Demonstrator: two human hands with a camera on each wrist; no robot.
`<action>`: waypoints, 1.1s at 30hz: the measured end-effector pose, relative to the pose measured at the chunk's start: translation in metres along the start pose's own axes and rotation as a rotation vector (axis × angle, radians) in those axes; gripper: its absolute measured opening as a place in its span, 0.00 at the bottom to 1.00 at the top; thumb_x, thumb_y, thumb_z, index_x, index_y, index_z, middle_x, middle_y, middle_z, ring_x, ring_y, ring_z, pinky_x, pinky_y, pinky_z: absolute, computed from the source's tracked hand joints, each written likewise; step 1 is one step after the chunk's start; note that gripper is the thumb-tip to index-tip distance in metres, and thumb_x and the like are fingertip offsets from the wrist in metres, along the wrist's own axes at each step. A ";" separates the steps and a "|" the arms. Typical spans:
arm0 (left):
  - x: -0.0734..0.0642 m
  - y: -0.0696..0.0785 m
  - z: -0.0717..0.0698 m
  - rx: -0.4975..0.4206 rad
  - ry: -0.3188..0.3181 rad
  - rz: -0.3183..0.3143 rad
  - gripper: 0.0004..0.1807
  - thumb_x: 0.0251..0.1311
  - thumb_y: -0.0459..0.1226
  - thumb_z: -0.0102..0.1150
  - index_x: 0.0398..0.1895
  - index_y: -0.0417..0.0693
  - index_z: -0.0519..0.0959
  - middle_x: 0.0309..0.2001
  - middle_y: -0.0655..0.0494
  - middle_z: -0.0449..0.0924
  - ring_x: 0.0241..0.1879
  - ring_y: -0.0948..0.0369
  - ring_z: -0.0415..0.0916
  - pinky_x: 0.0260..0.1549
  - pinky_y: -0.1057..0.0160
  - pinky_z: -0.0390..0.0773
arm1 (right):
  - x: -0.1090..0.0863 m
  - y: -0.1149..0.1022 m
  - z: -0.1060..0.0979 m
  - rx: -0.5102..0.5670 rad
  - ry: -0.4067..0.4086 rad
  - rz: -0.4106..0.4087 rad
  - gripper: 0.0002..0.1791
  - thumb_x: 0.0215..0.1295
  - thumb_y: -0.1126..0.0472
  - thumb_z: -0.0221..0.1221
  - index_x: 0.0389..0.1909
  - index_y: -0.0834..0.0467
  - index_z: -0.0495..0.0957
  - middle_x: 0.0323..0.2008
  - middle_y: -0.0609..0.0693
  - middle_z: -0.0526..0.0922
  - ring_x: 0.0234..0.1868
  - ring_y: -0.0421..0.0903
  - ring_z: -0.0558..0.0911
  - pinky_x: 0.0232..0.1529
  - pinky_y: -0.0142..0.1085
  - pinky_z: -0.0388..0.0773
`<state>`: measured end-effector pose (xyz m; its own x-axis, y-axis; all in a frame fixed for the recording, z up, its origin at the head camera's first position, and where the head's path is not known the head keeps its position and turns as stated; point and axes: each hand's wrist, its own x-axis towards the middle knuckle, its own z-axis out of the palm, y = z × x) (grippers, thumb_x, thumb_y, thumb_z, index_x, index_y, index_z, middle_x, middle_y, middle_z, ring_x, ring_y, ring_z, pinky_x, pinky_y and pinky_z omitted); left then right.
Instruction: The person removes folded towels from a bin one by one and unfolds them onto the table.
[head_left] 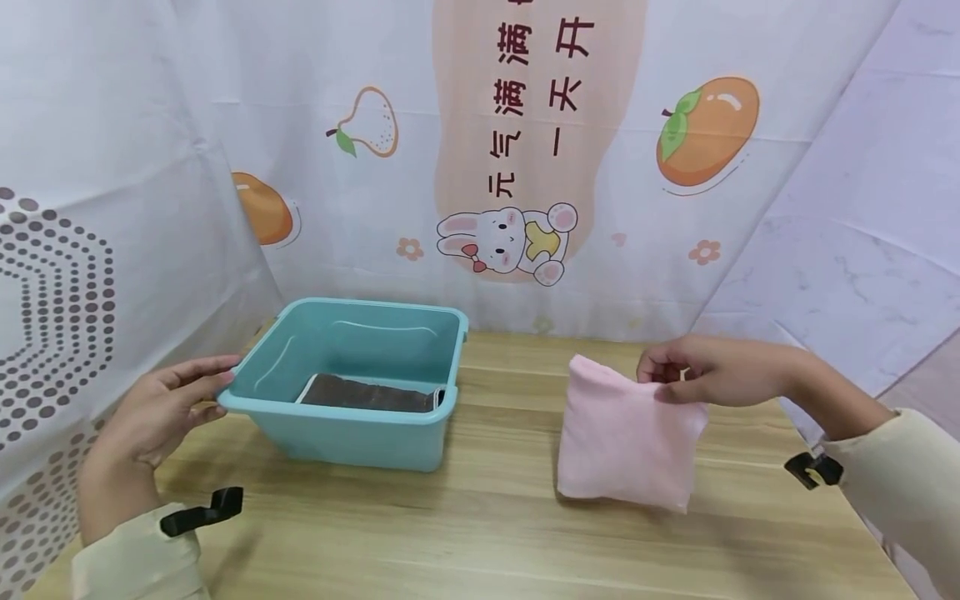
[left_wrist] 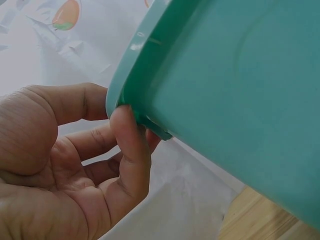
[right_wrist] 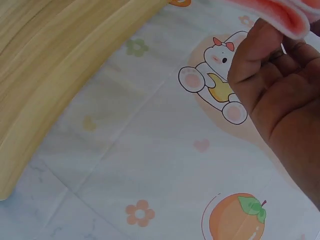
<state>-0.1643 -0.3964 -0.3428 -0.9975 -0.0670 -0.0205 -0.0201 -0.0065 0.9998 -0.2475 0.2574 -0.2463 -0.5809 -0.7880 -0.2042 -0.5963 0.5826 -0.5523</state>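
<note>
A light blue plastic basin (head_left: 348, 439) stands on the left part of the table. Its near left corner is pinched at the rim by my left hand (head_left: 150, 412); the left wrist view shows thumb and fingers on either side of that rim (left_wrist: 120, 75). Inside the basin lies a folded dark brown cloth (head_left: 367, 395) with a white edge, partly hidden by the front wall. On the right, my right hand (head_left: 705, 372) pinches the top edge of a folded pink cloth (head_left: 628, 446), which hangs down upright. The cloth's fold (right_wrist: 287, 17) shows at the fingertips in the right wrist view.
The wooden table (head_left: 495, 533) reaches back to a white printed curtain (head_left: 360, 217) with fruit, a rabbit and lettering. More curtain hangs at the left, and a marbled sheet (head_left: 855, 225) at the right. A black strap (head_left: 201, 512) circles the left sleeve.
</note>
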 end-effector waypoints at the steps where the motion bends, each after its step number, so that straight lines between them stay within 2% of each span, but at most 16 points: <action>1: 0.000 0.000 0.000 -0.003 -0.001 -0.002 0.10 0.71 0.33 0.61 0.48 0.56 0.87 0.43 0.65 0.86 0.36 0.64 0.82 0.35 0.66 0.83 | -0.001 0.003 0.001 0.009 -0.011 -0.009 0.04 0.77 0.59 0.57 0.45 0.46 0.78 0.34 0.44 0.79 0.35 0.41 0.78 0.34 0.34 0.76; 5: 0.000 0.000 -0.001 0.004 -0.002 0.002 0.10 0.71 0.33 0.61 0.48 0.56 0.86 0.44 0.65 0.85 0.36 0.64 0.82 0.35 0.66 0.83 | 0.004 0.023 0.009 0.068 -0.074 -0.024 0.03 0.75 0.61 0.58 0.45 0.49 0.79 0.32 0.44 0.78 0.33 0.39 0.77 0.35 0.33 0.76; 8: 0.000 0.000 -0.001 0.008 -0.005 0.007 0.10 0.71 0.34 0.61 0.49 0.56 0.86 0.44 0.65 0.85 0.36 0.64 0.83 0.35 0.66 0.83 | 0.014 0.047 0.016 0.108 -0.097 0.029 0.03 0.74 0.60 0.59 0.44 0.51 0.79 0.32 0.46 0.78 0.33 0.40 0.77 0.34 0.33 0.76; 12: 0.000 0.000 0.000 -0.003 -0.010 0.010 0.10 0.71 0.33 0.61 0.49 0.55 0.86 0.44 0.64 0.86 0.36 0.64 0.83 0.35 0.66 0.83 | 0.025 0.080 0.021 0.144 -0.074 0.138 0.04 0.73 0.60 0.60 0.45 0.54 0.80 0.35 0.50 0.78 0.35 0.42 0.76 0.34 0.34 0.75; 17: -0.001 0.000 0.000 -0.009 -0.009 0.018 0.10 0.71 0.33 0.61 0.48 0.55 0.87 0.43 0.64 0.86 0.35 0.64 0.83 0.34 0.66 0.83 | 0.035 0.112 0.025 0.181 -0.038 0.209 0.06 0.73 0.61 0.60 0.46 0.57 0.81 0.37 0.52 0.78 0.33 0.42 0.75 0.33 0.32 0.73; 25: 0.000 0.001 0.004 -0.024 -0.011 0.013 0.10 0.71 0.32 0.60 0.48 0.54 0.87 0.43 0.64 0.86 0.36 0.64 0.83 0.35 0.66 0.83 | 0.049 0.148 0.038 0.148 0.041 0.200 0.06 0.72 0.63 0.61 0.46 0.57 0.82 0.39 0.49 0.80 0.38 0.44 0.75 0.37 0.33 0.72; 30: -0.001 0.003 0.005 -0.014 -0.015 0.013 0.11 0.72 0.31 0.60 0.49 0.54 0.87 0.43 0.64 0.86 0.36 0.64 0.83 0.35 0.66 0.83 | 0.058 0.159 0.049 0.114 0.066 0.170 0.05 0.70 0.65 0.61 0.44 0.59 0.83 0.39 0.48 0.81 0.40 0.45 0.75 0.39 0.33 0.72; 33: -0.004 0.006 0.004 0.029 0.011 0.004 0.11 0.71 0.32 0.60 0.49 0.56 0.87 0.44 0.66 0.86 0.36 0.66 0.83 0.35 0.67 0.83 | 0.064 0.162 0.056 0.119 0.064 0.159 0.06 0.69 0.65 0.62 0.44 0.60 0.83 0.38 0.48 0.81 0.40 0.45 0.75 0.40 0.34 0.72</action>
<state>-0.1606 -0.3918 -0.3369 -0.9968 -0.0777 -0.0166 -0.0184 0.0226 0.9996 -0.3503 0.2902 -0.3944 -0.6982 -0.6719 -0.2469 -0.4270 0.6677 -0.6098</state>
